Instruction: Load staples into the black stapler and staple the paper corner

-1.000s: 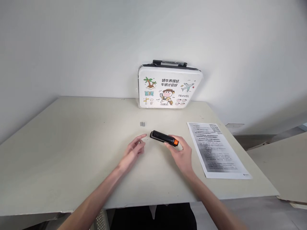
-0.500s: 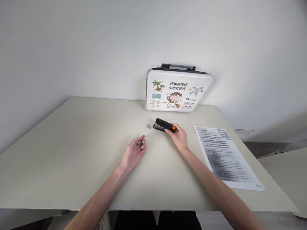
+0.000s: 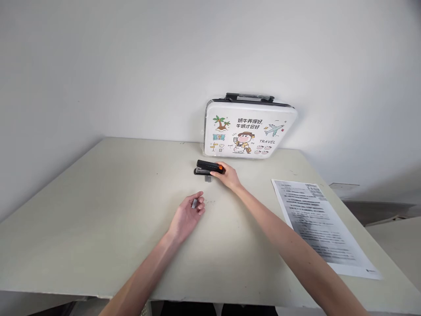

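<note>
Now right hand (image 3: 229, 177) moved stapler (image 3: 208, 167) farther back, over staples (image 3: 208, 178).

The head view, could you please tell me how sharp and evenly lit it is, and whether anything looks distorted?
Head view: soft, even light with faint shadows; table edges splay out at the sides; the printed sheet is too blurred to read; the case drawings stay crisp; the stapler under the right hand and the staple strip in the left hand show little detail.

I see bare table (image 3: 98, 210) left and near; case (image 3: 248, 129) blocks far, printed sheet (image 3: 324, 224) lies right.
</note>
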`<action>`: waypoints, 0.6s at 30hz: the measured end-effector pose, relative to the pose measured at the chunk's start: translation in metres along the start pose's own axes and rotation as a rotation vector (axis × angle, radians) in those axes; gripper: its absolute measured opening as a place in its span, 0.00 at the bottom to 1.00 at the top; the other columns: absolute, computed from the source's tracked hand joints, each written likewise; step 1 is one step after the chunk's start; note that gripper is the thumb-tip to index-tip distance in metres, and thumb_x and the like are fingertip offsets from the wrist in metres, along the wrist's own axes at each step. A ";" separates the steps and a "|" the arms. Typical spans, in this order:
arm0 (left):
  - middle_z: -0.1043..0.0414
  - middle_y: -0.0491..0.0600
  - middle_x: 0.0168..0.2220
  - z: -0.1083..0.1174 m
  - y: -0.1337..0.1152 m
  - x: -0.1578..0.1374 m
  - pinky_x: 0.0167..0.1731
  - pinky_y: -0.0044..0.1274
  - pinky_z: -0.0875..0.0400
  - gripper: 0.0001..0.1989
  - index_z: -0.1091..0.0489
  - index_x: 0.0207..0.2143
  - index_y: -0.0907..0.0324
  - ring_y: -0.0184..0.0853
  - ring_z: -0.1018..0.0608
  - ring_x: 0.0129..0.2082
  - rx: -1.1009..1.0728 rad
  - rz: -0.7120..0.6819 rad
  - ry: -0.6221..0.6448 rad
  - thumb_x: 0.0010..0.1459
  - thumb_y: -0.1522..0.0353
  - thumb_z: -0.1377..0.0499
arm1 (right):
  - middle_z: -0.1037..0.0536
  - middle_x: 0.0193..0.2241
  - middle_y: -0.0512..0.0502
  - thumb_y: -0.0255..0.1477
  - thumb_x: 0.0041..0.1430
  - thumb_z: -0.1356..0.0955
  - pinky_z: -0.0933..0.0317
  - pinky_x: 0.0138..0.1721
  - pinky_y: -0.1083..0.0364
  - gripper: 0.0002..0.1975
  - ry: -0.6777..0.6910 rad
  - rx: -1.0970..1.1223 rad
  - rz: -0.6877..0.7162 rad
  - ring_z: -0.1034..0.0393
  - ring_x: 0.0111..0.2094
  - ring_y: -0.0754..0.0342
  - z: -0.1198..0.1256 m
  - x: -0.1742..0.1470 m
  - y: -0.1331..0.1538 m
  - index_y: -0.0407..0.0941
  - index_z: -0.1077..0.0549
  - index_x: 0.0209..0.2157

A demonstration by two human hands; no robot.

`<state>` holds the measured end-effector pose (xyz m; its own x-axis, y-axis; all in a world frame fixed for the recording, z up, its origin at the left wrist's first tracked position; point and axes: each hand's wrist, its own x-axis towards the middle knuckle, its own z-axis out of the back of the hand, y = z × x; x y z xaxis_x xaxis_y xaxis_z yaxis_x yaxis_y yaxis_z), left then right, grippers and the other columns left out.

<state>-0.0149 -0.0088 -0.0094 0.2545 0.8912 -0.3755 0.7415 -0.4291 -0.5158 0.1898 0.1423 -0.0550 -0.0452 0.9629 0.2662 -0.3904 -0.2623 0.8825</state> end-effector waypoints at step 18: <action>0.21 0.61 0.49 -0.009 0.003 -0.007 0.57 0.36 0.29 0.23 0.28 0.59 0.68 0.48 0.20 0.55 0.073 0.107 0.143 0.74 0.60 0.48 | 0.32 0.61 0.37 0.33 0.59 0.24 0.36 0.61 0.36 0.18 0.018 -0.267 0.274 0.37 0.63 0.37 -0.020 -0.144 0.086 0.51 0.24 0.51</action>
<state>-0.0084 -0.0147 -0.0015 0.4192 0.8495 -0.3203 0.6596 -0.5273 -0.5355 0.1442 -0.0175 -0.0254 -0.1965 0.8610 0.4691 -0.5876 -0.4865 0.6466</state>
